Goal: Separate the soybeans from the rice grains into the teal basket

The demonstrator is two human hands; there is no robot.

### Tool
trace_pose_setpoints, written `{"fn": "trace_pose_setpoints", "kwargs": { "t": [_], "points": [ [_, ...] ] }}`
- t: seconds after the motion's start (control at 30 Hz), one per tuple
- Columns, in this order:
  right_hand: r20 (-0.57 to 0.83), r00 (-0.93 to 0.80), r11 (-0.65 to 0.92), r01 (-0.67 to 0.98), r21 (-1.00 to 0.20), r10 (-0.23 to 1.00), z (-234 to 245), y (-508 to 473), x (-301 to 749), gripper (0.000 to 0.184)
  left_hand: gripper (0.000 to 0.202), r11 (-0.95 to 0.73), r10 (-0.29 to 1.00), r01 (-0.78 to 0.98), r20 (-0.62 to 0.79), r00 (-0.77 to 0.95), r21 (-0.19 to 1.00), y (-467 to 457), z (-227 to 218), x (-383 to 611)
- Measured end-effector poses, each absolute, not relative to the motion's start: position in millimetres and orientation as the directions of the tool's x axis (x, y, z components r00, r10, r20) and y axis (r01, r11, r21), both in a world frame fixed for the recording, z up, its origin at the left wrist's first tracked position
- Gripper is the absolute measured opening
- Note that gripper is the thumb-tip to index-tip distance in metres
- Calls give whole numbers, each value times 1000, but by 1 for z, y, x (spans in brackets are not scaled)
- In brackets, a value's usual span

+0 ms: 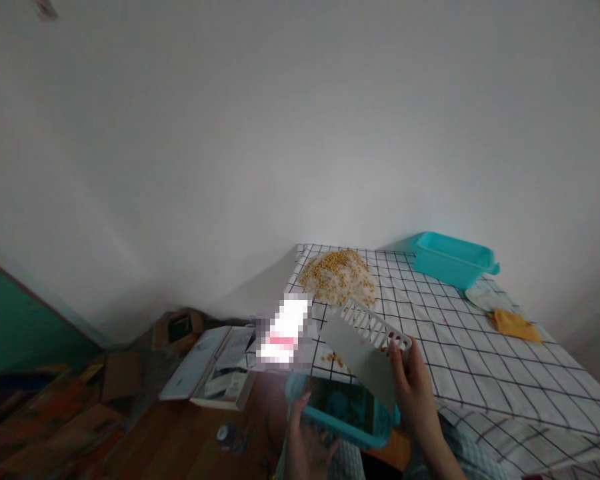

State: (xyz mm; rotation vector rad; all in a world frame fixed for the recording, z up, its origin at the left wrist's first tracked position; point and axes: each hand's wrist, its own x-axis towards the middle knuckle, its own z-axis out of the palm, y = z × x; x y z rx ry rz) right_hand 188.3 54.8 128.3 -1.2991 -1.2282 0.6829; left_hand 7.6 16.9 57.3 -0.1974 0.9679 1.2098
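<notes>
In the head view my right hand (416, 390) is closed round the slotted side of a white slotted plastic tray (363, 350), which is tilted over the table's front edge. My left hand (307, 440) grips the near left rim of a teal plastic basin (343, 430), held just off that edge and partly below the tray. Its inside is dark, so its contents are hard to make out. Beyond the tray lies a heap (337, 277) of whitish grains mixed with yellow kernels. A few loose yellow kernels (333, 360) lie on the cloth between tray and basin.
A checked cloth (460, 353) covers the table. At the back right stands another teal basin (453, 260), with a yellow cloth (516, 325) nearer the right side. A blurred bright patch (285, 333) lies at the left edge. Open boxes (220, 370) and a bottle (230, 438) are on the floor.
</notes>
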Motion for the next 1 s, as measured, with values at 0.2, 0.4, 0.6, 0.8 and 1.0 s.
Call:
{"fn": "trace_pose_setpoints", "kwargs": {
  "t": [0.2, 0.4, 0.6, 0.8, 1.0],
  "points": [
    [232, 237, 189, 192, -963, 943, 138, 43, 187, 29, 45, 391, 705, -854, -709, 36, 345, 16, 61, 8],
    [246, 194, 209, 193, -959, 950, 145, 31, 188, 29, 46, 384, 702, -846, -712, 8, 369, 16, 63, 10],
    [224, 142, 194, 195, -961, 964, 147, 24, 195, 30, 48, 383, 700, -853, -714, 17, 355, 17, 61, 10],
    [227, 194, 184, 217, -959, 954, 143, 29, 201, 31, 47, 387, 708, -859, -705, 44, 335, 16, 59, 10],
    [245, 237, 202, 192, -960, 940, 136, 35, 214, 37, 47, 385, 691, -862, -722, 34, 328, 18, 56, 9]
  ]
}}
